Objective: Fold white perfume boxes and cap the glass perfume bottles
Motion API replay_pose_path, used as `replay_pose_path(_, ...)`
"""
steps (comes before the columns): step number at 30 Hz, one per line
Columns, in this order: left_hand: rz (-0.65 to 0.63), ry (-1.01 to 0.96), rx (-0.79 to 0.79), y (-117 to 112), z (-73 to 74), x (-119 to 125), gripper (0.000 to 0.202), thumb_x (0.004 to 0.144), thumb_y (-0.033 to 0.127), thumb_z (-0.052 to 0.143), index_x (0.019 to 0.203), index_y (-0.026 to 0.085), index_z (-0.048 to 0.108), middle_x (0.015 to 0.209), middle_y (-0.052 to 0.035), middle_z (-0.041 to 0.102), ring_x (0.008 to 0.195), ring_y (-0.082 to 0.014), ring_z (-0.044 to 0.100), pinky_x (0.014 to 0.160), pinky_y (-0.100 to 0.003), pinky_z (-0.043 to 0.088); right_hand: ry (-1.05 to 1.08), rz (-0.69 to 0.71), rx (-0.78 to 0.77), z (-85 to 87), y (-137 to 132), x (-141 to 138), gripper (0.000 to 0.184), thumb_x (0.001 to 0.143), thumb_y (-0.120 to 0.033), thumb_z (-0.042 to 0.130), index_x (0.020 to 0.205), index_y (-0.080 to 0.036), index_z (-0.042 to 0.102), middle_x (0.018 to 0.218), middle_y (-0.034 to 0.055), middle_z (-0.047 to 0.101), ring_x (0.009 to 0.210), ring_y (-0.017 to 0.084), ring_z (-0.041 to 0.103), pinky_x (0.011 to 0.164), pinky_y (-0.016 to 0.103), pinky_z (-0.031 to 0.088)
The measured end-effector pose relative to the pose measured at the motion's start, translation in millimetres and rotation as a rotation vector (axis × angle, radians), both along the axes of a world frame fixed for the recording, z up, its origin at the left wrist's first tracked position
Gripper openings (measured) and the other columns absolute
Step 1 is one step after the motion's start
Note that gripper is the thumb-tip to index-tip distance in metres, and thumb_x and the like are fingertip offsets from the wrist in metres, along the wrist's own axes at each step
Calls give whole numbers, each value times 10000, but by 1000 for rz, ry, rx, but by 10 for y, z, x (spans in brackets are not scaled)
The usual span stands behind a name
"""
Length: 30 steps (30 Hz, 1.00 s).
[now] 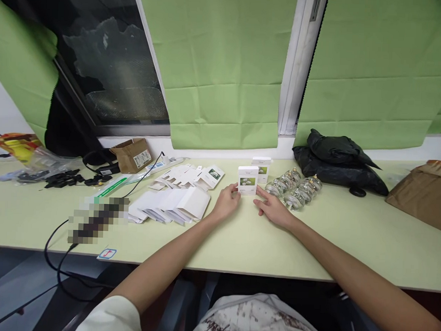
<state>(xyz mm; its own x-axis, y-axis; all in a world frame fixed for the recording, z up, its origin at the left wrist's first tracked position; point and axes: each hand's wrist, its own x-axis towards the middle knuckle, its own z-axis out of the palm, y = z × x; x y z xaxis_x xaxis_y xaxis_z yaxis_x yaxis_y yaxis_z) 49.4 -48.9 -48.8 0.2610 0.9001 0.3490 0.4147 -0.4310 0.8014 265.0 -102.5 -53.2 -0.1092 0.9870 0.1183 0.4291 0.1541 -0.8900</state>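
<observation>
A small white box [247,189] with a green picture on its front stands upright on the table between my hands. My left hand [226,203] has its curled fingers at the box's left edge. From the other side, my right hand [275,210] touches the right edge with its forefinger, the other fingers partly bent. Just behind stands a second white box [264,176] of the same look. Clear round ornaments with gold tops [295,190] lie in rows to the right. Flattened white cartons [168,204] overlap in a pile left of my left hand.
Black plastic bags [336,162] lie at the back right, beside a brown paper package [424,197]. An open cardboard box [132,155], a power strip [166,164] and black cables are at the left. Green curtains [224,69] hang behind the table [239,248].
</observation>
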Motion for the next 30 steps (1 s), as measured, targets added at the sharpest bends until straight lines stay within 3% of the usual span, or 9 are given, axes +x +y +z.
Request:
replay_pose_path(6, -4, 8, -3, 40, -55, -23, 505, 910, 241, 628, 1408, 159, 617, 1192, -131, 757, 1091, -259, 700, 1026, -422, 523, 9, 7, -5, 27, 0, -8, 684, 967, -360, 606, 1611, -280, 392, 1019, 56, 783, 526, 113, 550, 428, 221, 397)
replay_pose_path(15, 14, 152, 96, -80, 53, -7, 426, 930, 298, 610, 1341, 203, 663, 1174, -115, 747, 1146, -305, 626, 1065, -461, 474, 46, 15, -61, 20, 26, 9, 730, 973, -412, 597, 1639, -289, 325, 1112, 71, 776, 510, 116, 562, 385, 226, 404)
replay_pose_path(21, 38, 341, 134, -122, 43, 7, 523, 967, 318, 546, 1461, 147, 535, 1277, -164, 685, 1223, -339, 544, 1085, -484, 425, 33, 6, -31, -2, 21, -2, 709, 977, -416, 597, 1628, -286, 349, 1159, 85, 771, 505, 111, 570, 391, 228, 411)
replay_pose_path(24, 72, 465, 155, -153, 115, -19, 558, 987, 316, 507, 1505, 113, 471, 1342, -212, 637, 1277, -362, 530, 1093, -502, 410, 30, -13, -29, -10, 11, -4, 710, 984, -445, 588, 1625, -256, 350, 1211, 125, 757, 497, 119, 567, 384, 247, 411)
replay_pose_path(28, 205, 703, 233, -265, 276, -212, 542, 960, 285, 554, 1472, 116, 498, 1393, -267, 594, 1335, -424, 495, 1115, -580, 356, 6, -20, -27, -10, -35, -3, 639, 998, -452, 564, 1583, -237, 422, 1041, 119, 788, 469, 126, 569, 397, 256, 430)
replay_pose_path(30, 283, 747, 331, -357, 320, -368, 521, 962, 291, 560, 1458, 139, 518, 1475, -272, 534, 1419, -461, 408, 1143, -633, 290, -13, -24, -19, -1, -77, -6, 571, 1007, -462, 543, 1522, -220, 493, 939, 98, 782, 468, 129, 587, 423, 258, 465)
